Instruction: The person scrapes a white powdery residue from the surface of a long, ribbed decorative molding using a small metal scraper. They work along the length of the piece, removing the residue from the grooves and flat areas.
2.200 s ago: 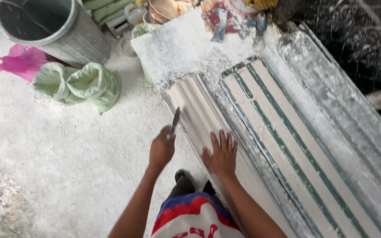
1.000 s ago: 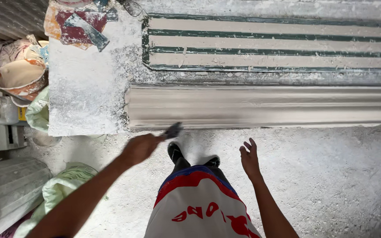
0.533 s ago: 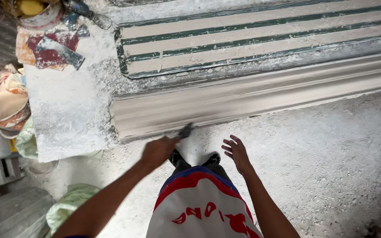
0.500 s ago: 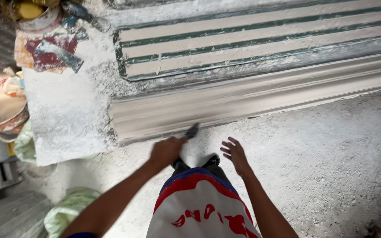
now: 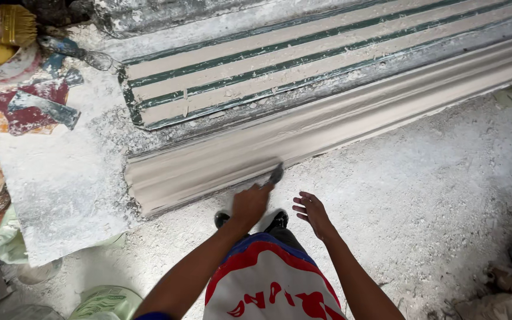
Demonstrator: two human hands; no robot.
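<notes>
Plaster moulding (image 5: pixel 327 127), long and ribbed, lies along the worktop edge; the scraper (image 5: pixel 276 174) blade now touches its lower rim, closer than half a second ago, so trimming looks under way. Left hand (image 5: pixel 250 202) has its fingers clamped on the handle; right hand (image 5: pixel 312 212) hovers, fingers apart, above the dusty floor (image 5: pixel 422 195).

moulding (image 5: pixel 327 133): pale grey-beige, ridged
mould tray (image 5: pixel 303 65): beige strips, dark green lines
blade (image 5: pixel 276 174): dark grey
shirt (image 5: pixel 268 284): white, red and blue bands
floor (image 5: pixel 434 195): white dust
</notes>
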